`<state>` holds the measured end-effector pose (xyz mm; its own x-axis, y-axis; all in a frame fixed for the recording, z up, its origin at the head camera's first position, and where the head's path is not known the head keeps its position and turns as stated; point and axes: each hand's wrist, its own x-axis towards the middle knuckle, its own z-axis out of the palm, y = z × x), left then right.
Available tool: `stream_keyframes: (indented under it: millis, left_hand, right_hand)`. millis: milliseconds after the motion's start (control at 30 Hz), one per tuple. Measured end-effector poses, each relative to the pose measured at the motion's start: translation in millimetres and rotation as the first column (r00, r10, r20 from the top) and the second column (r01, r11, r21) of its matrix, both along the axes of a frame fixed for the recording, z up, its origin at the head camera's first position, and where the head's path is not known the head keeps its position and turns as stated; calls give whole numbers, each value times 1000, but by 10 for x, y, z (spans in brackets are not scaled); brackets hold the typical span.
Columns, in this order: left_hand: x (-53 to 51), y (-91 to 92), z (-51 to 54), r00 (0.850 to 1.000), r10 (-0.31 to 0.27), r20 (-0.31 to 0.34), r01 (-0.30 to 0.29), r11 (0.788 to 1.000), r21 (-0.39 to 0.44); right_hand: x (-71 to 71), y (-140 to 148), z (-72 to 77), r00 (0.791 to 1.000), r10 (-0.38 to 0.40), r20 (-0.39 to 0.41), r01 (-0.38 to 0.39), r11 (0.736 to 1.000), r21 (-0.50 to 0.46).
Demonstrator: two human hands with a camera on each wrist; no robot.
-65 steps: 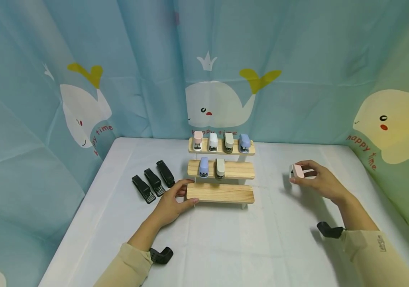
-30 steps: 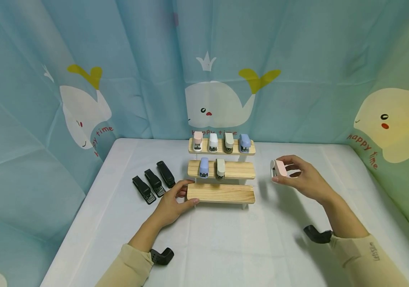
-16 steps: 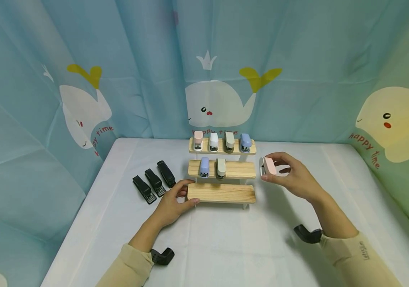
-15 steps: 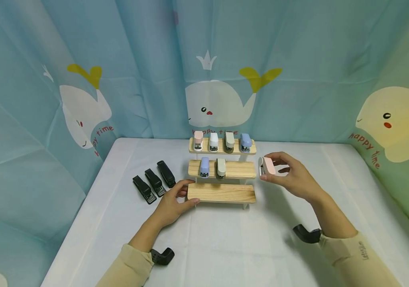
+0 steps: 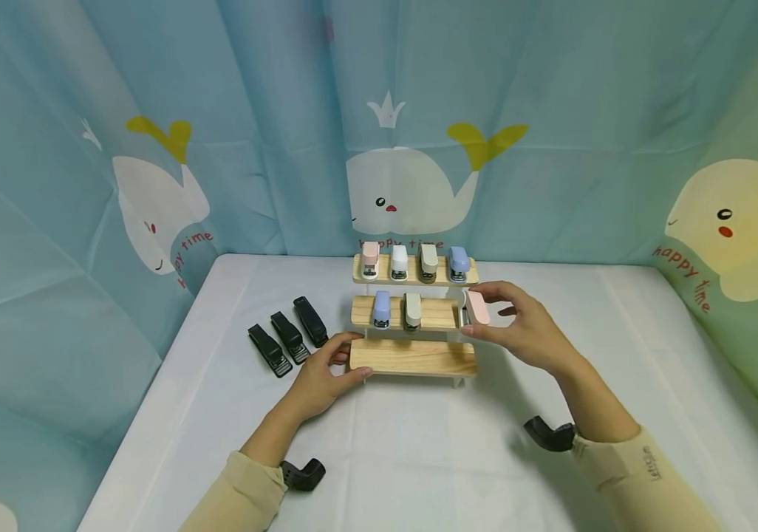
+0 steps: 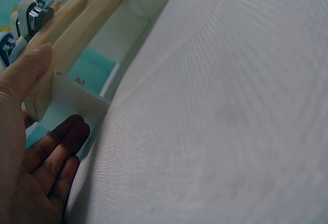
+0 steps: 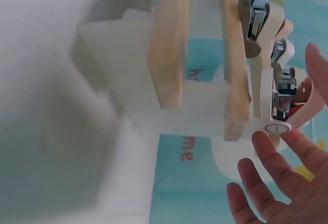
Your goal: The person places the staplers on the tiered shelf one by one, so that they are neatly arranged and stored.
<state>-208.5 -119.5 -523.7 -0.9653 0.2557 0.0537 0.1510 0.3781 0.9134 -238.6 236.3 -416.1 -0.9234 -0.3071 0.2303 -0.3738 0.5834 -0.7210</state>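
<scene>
In the head view my right hand (image 5: 527, 331) pinches a mini stapler (image 5: 478, 308), pink on top with a white base, at the right end of the middle tier. The right wrist view shows this stapler (image 7: 267, 101) beside the board; I cannot tell whether it touches the wood. My left hand (image 5: 321, 378) holds the left end of the bottom tier of the wooden three-tier stand (image 5: 412, 357), thumb at the front edge. On the middle tier sit a purple stapler (image 5: 382, 309) and a cream stapler (image 5: 413, 310). The bottom tier is bare.
Along the top tier stand a pink stapler (image 5: 369, 258), a white stapler (image 5: 399, 262), a grey-green stapler (image 5: 428, 263) and a blue stapler (image 5: 459, 263). Black staplers (image 5: 290, 336) lie left of the stand on the white-covered table (image 5: 405, 458). A whale-print curtain (image 5: 272, 170) hangs behind.
My right hand has carried the pink stapler leftward, from over the table at the right to the right end of the middle tier. The left hand keeps its hold on the stand.
</scene>
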Motion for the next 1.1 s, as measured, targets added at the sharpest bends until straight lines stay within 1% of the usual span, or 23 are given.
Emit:
stream_keyframes:
  millis: [300,500,833,933,1100]
  left_hand:
    - [-9,10,-13,1000,2,4,-2,1000,-11]
    - [-8,13,-12,1000,1,12,-1,1000,-13]
    - [-8,3,-8,1000,7,8,-6,1000,-15]
    - [-4,4,-1,1000,7,9,-7,1000,-13]
    - [4,8,14,1000,8,8,-8,1000,-12]
  right_hand:
    - [-31,-136,-21,999,31,12,-31,999,-16]
    - [-39,-212,-31,999,39,10,-39,999,-8]
    - [-49,-307,-81,1000,-3,-5,2,1000,-23]
    - [-40,-324,-94,1000,-28,-1,28,1000,-11]
    - [-20,-359,-110,995,-93,22,93,996,18]
